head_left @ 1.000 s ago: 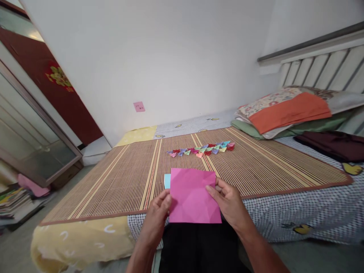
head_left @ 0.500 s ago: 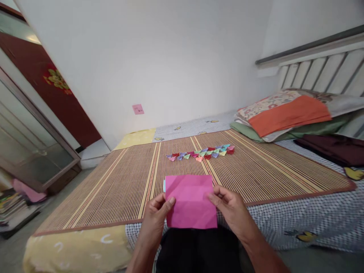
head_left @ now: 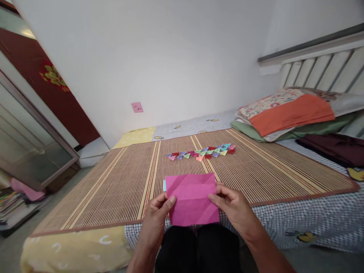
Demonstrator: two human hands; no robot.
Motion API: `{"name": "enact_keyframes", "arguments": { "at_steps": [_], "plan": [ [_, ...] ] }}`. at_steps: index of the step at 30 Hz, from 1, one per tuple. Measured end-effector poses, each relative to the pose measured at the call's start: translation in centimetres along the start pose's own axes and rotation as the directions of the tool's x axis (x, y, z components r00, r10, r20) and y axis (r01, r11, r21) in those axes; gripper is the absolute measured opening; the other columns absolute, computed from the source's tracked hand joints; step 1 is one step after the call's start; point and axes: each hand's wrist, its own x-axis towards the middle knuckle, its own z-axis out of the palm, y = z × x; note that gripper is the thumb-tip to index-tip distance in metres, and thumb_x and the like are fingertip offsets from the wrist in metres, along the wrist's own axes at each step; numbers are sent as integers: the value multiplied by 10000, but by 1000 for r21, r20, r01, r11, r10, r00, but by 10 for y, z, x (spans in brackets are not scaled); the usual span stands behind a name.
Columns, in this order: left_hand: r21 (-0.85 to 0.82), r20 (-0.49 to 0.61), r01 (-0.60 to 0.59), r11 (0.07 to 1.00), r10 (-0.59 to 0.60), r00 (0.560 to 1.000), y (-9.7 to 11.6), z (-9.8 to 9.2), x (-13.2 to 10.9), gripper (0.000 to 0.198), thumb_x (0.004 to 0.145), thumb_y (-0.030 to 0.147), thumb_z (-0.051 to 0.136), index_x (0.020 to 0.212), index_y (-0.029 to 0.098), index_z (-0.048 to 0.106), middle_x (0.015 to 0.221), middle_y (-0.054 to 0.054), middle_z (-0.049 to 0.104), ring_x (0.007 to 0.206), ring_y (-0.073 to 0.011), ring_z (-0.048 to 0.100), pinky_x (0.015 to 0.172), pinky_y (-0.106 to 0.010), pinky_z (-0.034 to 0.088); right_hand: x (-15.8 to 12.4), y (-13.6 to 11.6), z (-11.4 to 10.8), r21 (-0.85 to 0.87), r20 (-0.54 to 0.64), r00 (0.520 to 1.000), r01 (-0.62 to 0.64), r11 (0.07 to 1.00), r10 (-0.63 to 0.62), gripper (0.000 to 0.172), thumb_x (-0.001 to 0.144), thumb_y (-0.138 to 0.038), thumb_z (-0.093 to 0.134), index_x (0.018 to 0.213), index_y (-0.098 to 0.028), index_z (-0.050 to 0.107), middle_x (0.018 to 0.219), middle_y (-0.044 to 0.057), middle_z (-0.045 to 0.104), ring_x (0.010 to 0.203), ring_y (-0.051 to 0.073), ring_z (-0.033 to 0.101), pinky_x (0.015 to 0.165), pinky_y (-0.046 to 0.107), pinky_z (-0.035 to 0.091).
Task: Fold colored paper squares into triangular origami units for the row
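Note:
A creased sheet of pink paper [head_left: 193,201] is held up over the front edge of the bed, above my knees. My left hand [head_left: 160,210] pinches its left edge, thumb in front. On the right edge, my right hand [head_left: 229,201] grips the sheet between thumb and fingers. Behind the pink paper's upper left edge, a sliver of light blue paper [head_left: 164,185] shows; most of it is hidden. Farther back, small folded paper pieces in several colours [head_left: 200,152] lie in a row on the striped mat [head_left: 127,185].
At the back right, folded bedding with an orange band [head_left: 295,113] lies near dark folded cloth [head_left: 332,148]. A pink note [head_left: 137,107] is on the wall. Books [head_left: 13,204] are stacked at the far left, near a glass-panelled door [head_left: 31,148].
The pink paper has tilted a little, its right side moving up and right with my right hand. My left hand keeps its hold. The view has shifted slightly.

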Motion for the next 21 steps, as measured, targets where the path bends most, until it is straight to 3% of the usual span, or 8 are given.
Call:
{"name": "enact_keyframes", "arguments": {
  "at_steps": [3,7,11,15,18,21],
  "plan": [
    [10,-15,11,1000,-11,1000,-1,-4,1,199,806,367,799,858,175,799,780,-30,715,724,-161,613,692,-250,489,1,2,-1,-30,3,999,46,999,-45,338,883,-427,705,659,-195,605,714,-8,493,672,149,476,607,266,427],
    [125,-30,-81,989,85,996,5,-4,2,209,777,376,816,860,185,814,828,-34,733,793,-184,638,778,-281,510,0,0,-1,-135,0,992,122,983,-123,283,908,-353,691,688,-202,595,724,-17,461,665,145,430,592,267,369],
    [174,-39,-47,984,55,998,9,-3,3,237,725,401,844,774,173,800,709,-24,708,715,-186,639,701,-276,510,-2,-3,-2,-204,7,986,165,965,-168,284,919,-328,679,680,-206,583,729,-14,467,679,151,439,616,276,370],
    [219,-68,-21,976,37,997,9,-2,2,267,758,435,809,734,173,761,575,1,645,569,-155,587,584,-248,462,-5,-2,-2,-174,10,996,84,981,-83,257,914,-357,677,718,-206,608,721,-19,487,623,137,442,569,265,366],
    [253,-59,-62,965,80,995,8,1,1,279,802,433,775,727,165,754,661,-27,684,673,-170,617,667,-257,478,-7,-3,1,-113,12,1000,-2,994,4,250,913,-386,677,747,-206,623,628,-45,460,540,119,418,511,250,350],
    [201,-90,-106,974,126,988,8,4,0,278,787,408,795,679,168,706,680,-9,649,684,-152,582,682,-247,466,-8,-5,2,-63,7,1000,23,998,-23,256,919,-389,671,746,-201,646,665,-21,539,584,128,500,541,243,409]
  ]
}}
